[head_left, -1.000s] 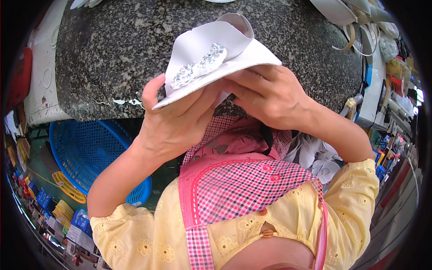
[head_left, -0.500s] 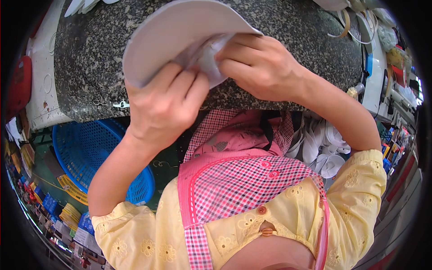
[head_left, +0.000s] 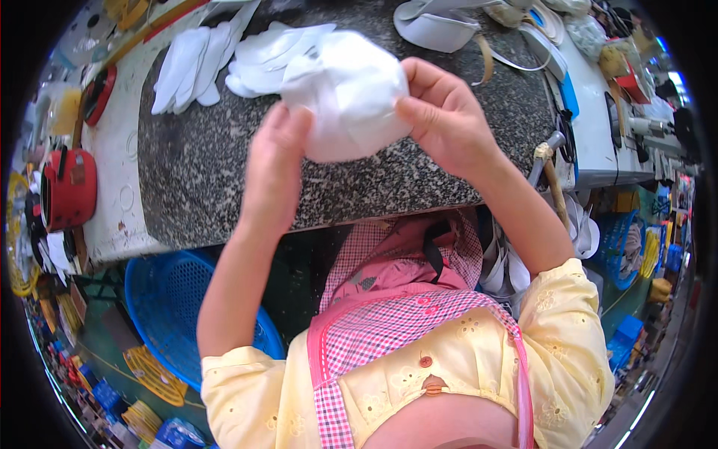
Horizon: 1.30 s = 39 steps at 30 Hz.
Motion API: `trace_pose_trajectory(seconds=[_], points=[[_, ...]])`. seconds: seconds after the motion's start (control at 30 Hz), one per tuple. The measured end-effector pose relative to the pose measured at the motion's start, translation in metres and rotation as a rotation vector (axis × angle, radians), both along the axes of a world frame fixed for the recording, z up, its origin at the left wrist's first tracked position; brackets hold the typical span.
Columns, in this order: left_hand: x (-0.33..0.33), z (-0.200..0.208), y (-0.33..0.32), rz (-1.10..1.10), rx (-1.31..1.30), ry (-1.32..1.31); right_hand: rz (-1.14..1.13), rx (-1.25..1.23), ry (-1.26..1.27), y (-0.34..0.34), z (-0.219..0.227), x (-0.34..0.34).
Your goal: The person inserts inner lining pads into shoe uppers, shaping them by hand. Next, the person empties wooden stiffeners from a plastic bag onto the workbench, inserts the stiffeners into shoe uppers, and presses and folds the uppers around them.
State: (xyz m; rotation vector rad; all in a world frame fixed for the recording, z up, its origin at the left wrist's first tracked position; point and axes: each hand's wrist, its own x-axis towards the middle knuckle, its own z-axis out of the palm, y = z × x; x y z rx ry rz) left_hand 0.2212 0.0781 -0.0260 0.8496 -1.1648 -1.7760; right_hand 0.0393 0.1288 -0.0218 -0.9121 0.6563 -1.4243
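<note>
White, soft-looking and rounded, the piece in hand (head_left: 359, 97) is at 12 o'clock of the view, raised over the speckled stone slab (head_left: 359, 198). The right hand (head_left: 452, 127) pinches its 3 o'clock edge, thumb on the near face, fingers curled at the rim. The left hand (head_left: 273, 161) is at its 8 o'clock edge, fingers bent and slightly parted, thumb tip against the border; owing to blur, I cannot tell whether it grips. Flat white cut-outs (head_left: 193, 63) overlap on the slab between 10 and 11 o'clock, and a second group (head_left: 262, 63) at 11. A curved white band (head_left: 437, 31) rests near 1 o'clock. A red container (head_left: 71, 191) stands at 9 o'clock; a blue basket (head_left: 176, 288) is below the slab at 8.
</note>
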Motion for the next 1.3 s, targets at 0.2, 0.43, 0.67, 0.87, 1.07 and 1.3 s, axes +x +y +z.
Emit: trace_pose_trajectory(seconds=[0.2,0.43,0.67,0.87,1.07,1.3], points=[[-0.031,0.026,0.011,-0.165,-0.023,0.043,-0.127,0.032,0.033,0.014,0.010,-0.002],[-0.037,0.018,0.016,-0.196,0.125,0.217,-0.230,-0.035,0.029,0.021,0.005,-0.001],[-0.042,0.012,0.012,-0.278,0.217,0.263,-0.258,0.000,-0.001,0.020,0.001,-0.010],[-0.044,0.026,0.001,-0.258,0.033,0.020,-0.140,-0.006,0.245,0.020,0.007,-0.019],[-0.045,0.018,0.006,-0.169,0.010,0.096,-0.103,0.088,0.115,0.014,0.005,-0.014],[-0.040,0.012,0.005,-0.154,0.049,0.093,-0.126,0.151,-0.023,0.011,-0.001,-0.002]])
